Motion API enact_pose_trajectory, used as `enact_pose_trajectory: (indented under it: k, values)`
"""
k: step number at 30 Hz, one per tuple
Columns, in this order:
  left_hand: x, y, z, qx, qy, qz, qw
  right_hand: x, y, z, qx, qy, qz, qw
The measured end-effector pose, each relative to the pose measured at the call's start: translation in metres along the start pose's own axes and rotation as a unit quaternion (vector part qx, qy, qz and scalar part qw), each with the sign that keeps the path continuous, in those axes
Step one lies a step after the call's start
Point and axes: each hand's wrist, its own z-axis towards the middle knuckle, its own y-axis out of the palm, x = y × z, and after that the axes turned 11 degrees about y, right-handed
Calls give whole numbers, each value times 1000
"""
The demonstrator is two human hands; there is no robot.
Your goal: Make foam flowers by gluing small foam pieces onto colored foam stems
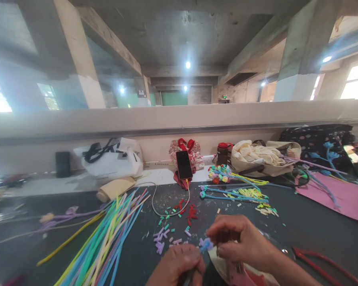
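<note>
Fuzzy piece (206, 245) looks blue and lilac; left hand (180, 262) pinches it; right hand (241, 238) hovers alongside, grip apart.

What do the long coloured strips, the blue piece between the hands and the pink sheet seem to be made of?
Long coloured strips: perhaps chenille or foam, matte; they look soft-edged and bend slightly.
Blue piece: possibly similar fuzzy material, its outline soft, but blur leaves that open.
Pink sheet: paper, felt or thin foam, matte; flat, evenly coloured, without glare.
</note>
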Motion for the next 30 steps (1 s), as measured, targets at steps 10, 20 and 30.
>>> enact_pose_trajectory:
  k: [10, 20, 30]
  values:
    - [-3, -2, 3, -4, 37, 27, 999, 5, 7, 3, 32, -12, 32, 999]
    - [-9, -3, 7, 5, 8, 10, 1000, 13, 9, 4, 48, 0, 69, 996]
    - [-3, 1, 3, 5, 15, 24, 1000, 6, 7, 3, 64, -35, -4, 997]
